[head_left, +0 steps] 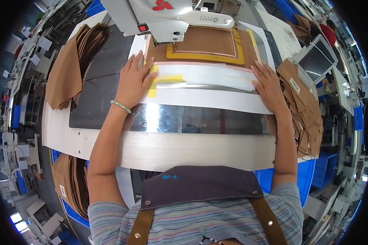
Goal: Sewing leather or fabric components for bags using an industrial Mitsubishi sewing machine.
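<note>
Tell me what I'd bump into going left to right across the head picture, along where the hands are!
Left brown stack → left hand → yellow frame → right hand → right brown pile.

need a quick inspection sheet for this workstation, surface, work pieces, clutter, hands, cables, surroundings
Surface: pale table bearing a dark plate.
Job's things: yellow frame on brown panel, partly beneath machine head; white sheet nearer the person.
Clutter: brown bundle at left, brown heap at right.
Hands: left hand and right hand open, palms down, near the panel's front corners.
Cables: thin dark cable, apparently, by the heap's lower end.
Surroundings: screen at right; blue bin at lower right.
</note>
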A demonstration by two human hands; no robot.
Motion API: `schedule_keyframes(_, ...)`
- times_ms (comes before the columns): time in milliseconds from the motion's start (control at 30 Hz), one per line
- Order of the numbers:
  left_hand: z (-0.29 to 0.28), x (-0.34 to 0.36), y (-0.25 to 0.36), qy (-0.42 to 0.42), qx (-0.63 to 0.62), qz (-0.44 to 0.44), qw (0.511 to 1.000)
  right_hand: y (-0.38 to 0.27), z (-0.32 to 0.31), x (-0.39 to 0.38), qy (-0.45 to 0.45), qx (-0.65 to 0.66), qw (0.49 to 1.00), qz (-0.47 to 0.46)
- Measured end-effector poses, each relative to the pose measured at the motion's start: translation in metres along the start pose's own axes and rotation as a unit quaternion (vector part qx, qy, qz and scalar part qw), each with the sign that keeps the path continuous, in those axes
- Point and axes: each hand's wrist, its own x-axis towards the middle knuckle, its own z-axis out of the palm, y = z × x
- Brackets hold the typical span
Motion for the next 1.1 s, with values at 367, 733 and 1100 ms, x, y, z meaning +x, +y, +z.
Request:
schedule_keyframes(367,-0.005,0.001,0.0,0.006,0.01,-0.016,1.0,-0.002,0.001,0.005,-0.011,0.018,1.0,0.003)
schedule_keyframes(733,-0.003,0.001,0.0,-0.029,0.008,-0.03,0.999,0.001,0.003,0.004,-0.011,0.031,0.999,0.01)
schedule_keyframes(1100,0.0,0.015,-0.01,0.043,-0.031,0.056,0.997,0.008,0.008,0.004,0.043,0.014,0.999,0.006)
